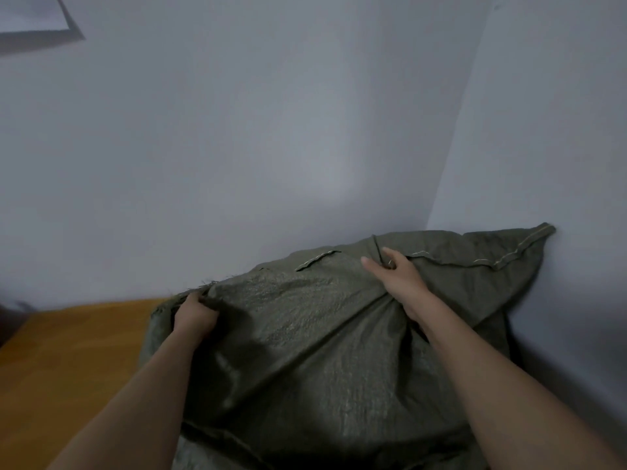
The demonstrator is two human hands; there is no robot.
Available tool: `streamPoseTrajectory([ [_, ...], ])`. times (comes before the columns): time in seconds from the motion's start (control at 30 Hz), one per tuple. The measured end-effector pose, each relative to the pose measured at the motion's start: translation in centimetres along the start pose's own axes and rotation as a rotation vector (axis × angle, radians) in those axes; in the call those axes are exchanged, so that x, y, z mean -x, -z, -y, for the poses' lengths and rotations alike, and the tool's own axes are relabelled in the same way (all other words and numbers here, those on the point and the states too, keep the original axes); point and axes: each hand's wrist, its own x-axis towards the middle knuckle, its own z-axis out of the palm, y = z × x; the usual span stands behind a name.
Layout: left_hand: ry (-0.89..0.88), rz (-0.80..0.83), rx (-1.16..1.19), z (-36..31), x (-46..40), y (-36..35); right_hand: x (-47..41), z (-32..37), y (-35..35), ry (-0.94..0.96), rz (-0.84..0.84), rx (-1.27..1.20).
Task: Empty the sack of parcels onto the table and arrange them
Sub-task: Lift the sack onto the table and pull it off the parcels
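A big olive-green woven sack (305,334) bulges in front of me, filling the lower middle of the head view, its stitched end pointing up and right against the wall. My left hand (195,313) grips the frayed left edge of the sack with curled fingers. My right hand (395,276) grips a bunched fold near the top of the sack, thumb stretched out to the left. No parcels show; the sack hides whatever it holds. The orange-brown wooden table (68,361) lies under and left of the sack.
Pale grey walls meet in a corner (441,184) just behind the sack, close on the right. A framed sheet (34,18) hangs at the upper left. The table's left edge runs near the frame's left side.
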Motion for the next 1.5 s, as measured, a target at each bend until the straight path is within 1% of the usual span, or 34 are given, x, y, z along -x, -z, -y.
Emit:
streamPoseTrajectory([
  [0.07, -0.045, 0.038, -0.011, -0.2, 0.1, -0.3, -0.4, -0.6, 0.6, -0.015, 0.037, 0.282],
  [0.13, -0.071, 0.151, -0.124, -0.3, 0.3, -0.8, -0.7, -0.9, 0.8, -0.045, 0.052, 0.508],
  [0.17, -0.085, 0.190, -0.225, -0.4, 0.3, -1.1, -0.8, -0.9, 0.7, -0.059, 0.058, 0.581],
  [0.2, -0.092, 0.196, -0.306, -0.4, 0.3, -1.3, -0.8, -0.8, 0.5, -0.066, 0.053, 0.617],
  [0.23, -0.084, 0.170, -0.333, -0.3, 0.2, -1.5, -1.0, -1.0, 0.4, -0.071, 0.039, 0.620],
  [0.3, -0.045, 0.089, -0.269, -0.6, 0.1, -1.7, -1.2, -1.3, 0.1, -0.083, 0.011, 0.543],
  [0.4, 0.003, -0.043, -0.040, -1.9, 0.0, -1.6, -1.4, -1.5, 0.2, -0.086, -0.028, 0.192],
  [0.47, -0.015, -0.118, 0.107, -3.3, 0.3, -1.1, -1.2, -1.0, 0.2, -0.066, -0.043, -0.061],
  [0.53, -0.034, -0.162, 0.201, -4.6, 0.5, -0.1, -0.9, 0.2, -0.4, -0.027, -0.056, -0.223],
  [0.7, -0.116, -0.354, 0.486, -8.0, 0.2, 3.0, -0.7, 5.4, -1.3, 0.174, -0.101, -0.424],
  [0.8, -0.236, -0.412, 0.619, -10.8, 1.3, 4.7, -0.1, 8.4, -0.5, 0.319, -0.108, -0.498],
  [0.87, -0.291, -0.429, 0.683, -11.7, 2.2, 4.8, 0.1, 8.5, -0.1, 0.342, -0.096, -0.501],
  [0.93, -0.279, -0.389, 0.687, -11.1, 2.8, 4.1, 0.3, 7.3, 0.0, 0.277, -0.084, -0.421],
  [1.07, -0.099, -0.222, 0.525, -7.5, 3.0, 1.6, 0.6, 3.5, 0.4, 0.094, -0.082, -0.065],
  [1.13, -0.066, -0.143, 0.432, -6.1, 3.0, 0.8, 0.9, 2.3, 0.6, 0.076, -0.071, 0.104],
  [1.23, -0.021, -0.054, 0.311, -4.6, 3.4, 0.7, 1.1, 2.0, 0.8, 0.095, -0.018, 0.424],
  [1.27, -0.005, -0.061, 0.272, -4.3, 3.5, 0.9, 1.1, 2.3, 0.9, 0.114, -0.036, 0.518],
  [1.3, -0.001, -0.075, 0.235, -4.1, 3.4, 1.3, 1.1, 2.7, 1.0, 0.139, -0.097, 0.580],
  [1.4, 0.008, -0.080, 0.176, -3.9, 3.4, 2.3, 1.4, 3.6, 2.0, 0.187, -0.357, 0.719],
  [1.43, -0.001, -0.069, 0.170, -4.0, 3.3, 2.3, 1.5, 3.5, 2.3, 0.169, -0.386, 0.780],
  [1.5, -0.008, -0.040, 0.148, -4.2, 3.7, 2.2, 2.0, 2.5, 2.7, 0.108, -0.344, 0.812],
])
